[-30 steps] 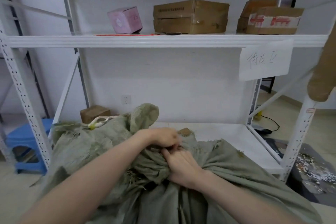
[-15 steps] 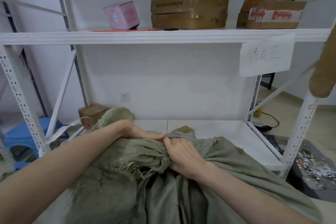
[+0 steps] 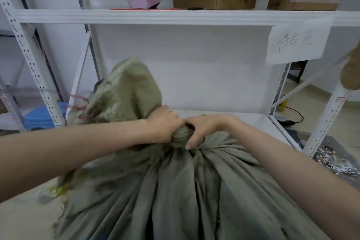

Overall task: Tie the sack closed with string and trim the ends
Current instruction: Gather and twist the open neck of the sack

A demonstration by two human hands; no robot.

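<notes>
Green cloth sack (image 3: 185, 191) stands before the shelf (image 3: 224, 121). Left hand (image 3: 165, 124) squeezes its bunched neck; right hand (image 3: 204, 128) curls round it too. Bare shelf lies just behind.

Two hands on view, left hand (image 3: 164, 122) and right hand (image 3: 204, 128), both bare from fingertips to wrists. Left forearm (image 3: 78, 152) is bare skin along its whole visible length, out to the left edge of the view, with its underside soft with blur near that end. Right forearm (image 3: 282, 161) is likewise bare, down to the lower right edge. Knuckle ridges are plain on the left hand. Fingernails are too small to judge.
</notes>
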